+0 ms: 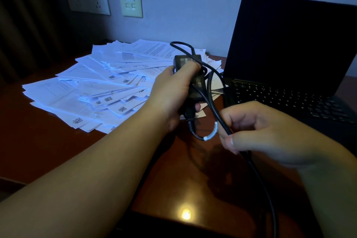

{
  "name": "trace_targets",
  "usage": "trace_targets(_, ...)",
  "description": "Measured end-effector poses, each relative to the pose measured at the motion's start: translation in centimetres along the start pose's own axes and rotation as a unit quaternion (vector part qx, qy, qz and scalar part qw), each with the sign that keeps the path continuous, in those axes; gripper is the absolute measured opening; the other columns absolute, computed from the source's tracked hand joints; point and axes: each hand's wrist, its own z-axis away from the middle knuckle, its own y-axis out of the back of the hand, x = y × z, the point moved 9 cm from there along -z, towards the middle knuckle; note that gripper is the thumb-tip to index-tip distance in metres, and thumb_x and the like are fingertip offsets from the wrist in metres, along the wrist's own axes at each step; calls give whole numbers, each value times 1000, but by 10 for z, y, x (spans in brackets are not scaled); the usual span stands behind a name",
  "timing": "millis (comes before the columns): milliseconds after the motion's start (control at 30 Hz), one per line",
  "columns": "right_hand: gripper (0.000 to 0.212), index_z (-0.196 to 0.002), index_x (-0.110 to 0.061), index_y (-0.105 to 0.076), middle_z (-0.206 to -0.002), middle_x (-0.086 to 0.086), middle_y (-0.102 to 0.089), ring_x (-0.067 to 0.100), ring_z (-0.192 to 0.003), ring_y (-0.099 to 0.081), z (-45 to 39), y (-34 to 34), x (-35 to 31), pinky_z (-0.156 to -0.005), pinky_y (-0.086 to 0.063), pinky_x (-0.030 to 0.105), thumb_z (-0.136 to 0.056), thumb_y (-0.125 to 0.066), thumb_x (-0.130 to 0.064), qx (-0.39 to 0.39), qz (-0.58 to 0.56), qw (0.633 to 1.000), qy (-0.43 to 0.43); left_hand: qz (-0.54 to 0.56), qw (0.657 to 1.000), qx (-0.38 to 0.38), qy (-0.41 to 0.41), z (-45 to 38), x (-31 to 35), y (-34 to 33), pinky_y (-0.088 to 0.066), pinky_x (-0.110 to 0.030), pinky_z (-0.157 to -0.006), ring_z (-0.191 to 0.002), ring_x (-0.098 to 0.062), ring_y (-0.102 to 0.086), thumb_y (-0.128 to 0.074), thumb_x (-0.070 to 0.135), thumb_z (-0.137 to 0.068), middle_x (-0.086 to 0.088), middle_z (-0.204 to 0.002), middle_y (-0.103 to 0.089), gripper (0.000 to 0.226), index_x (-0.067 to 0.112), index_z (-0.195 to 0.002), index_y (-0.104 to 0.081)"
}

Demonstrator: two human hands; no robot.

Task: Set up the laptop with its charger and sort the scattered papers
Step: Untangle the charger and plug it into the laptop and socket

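Right hand (257, 131) pinches black cable (216, 110); left hand (173, 91) grips charger brick (193, 75).

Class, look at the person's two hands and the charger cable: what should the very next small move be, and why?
Probably draw the cable out with the right hand to undo its loops. The left hand grips the charger brick with cable still tangled around it, and nothing yet runs to the wall socket or, as far as can be seen, the open laptop.
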Motion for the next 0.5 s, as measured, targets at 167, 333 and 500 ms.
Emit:
trace_targets(167,15,-69,-8,-57,-73,-8,-61,7,-73,-57,5,3,5,-66,-44,21,-69,-70,-15,-32,27,999,-22,-57,996,-63,23,11,2,-9,-37,-22,-44,-58,-30,-60,-68,36,-82,-11,-66,-63,37,6,-102,-63)
trace_targets(333,37,-106,-1,-62,-93,-18,-68,2,-85,-60,0,-9,11,-76,-47,18,-71,-58,10,-14,-20,1000,-10,-78,993,-59,61,23,3,-5,-34,-23,-44,-38,-19,-47,-64,37,-90,-11,-68,-59,29,9,-96,-64)
trace_targets(500,26,-90,-8,-64,-84,-6,-73,5,-81,-66,-2,-13,-3,-75,-50,19,-81,-73,-30,82,-86,993,9,-144,987,-43,54,43,8,7,-38,-23,-44,-44,-22,-50,-74,45,-82,-14,-70,-62,38,9,-95,-70)
